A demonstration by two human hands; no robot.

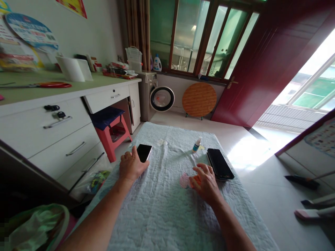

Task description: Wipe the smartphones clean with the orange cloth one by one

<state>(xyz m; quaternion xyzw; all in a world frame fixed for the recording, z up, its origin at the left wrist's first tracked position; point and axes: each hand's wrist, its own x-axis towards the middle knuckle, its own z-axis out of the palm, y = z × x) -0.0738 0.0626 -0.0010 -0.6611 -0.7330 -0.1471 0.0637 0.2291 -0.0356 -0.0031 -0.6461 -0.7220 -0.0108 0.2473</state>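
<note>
My left hand [131, 166] is at a smartphone [144, 152] with a dark screen and pale edges, lying at the left of the quilted cloth. Its fingers are at the phone's left side and the thumb at the near edge, covering that corner. My right hand [206, 183] hovers low over the cloth with fingers loosely bent and apart. An orange patch [197, 179] shows between its thumb and fingers; whether it is print or an object, I cannot tell. Just right of that hand lies a stack of dark devices, a black phone or tablet [220, 164] on top. A small spray bottle [196, 145] stands upright beyond.
The light blue quilted cloth [167, 209] covers the table. A red stool [112, 134] and white drawers [62, 129] are at the left, with a bin [62, 212] below. Farther back are a washing machine with its round door [162, 98] open, a round wooden tabletop [199, 99] and a red door [251, 69].
</note>
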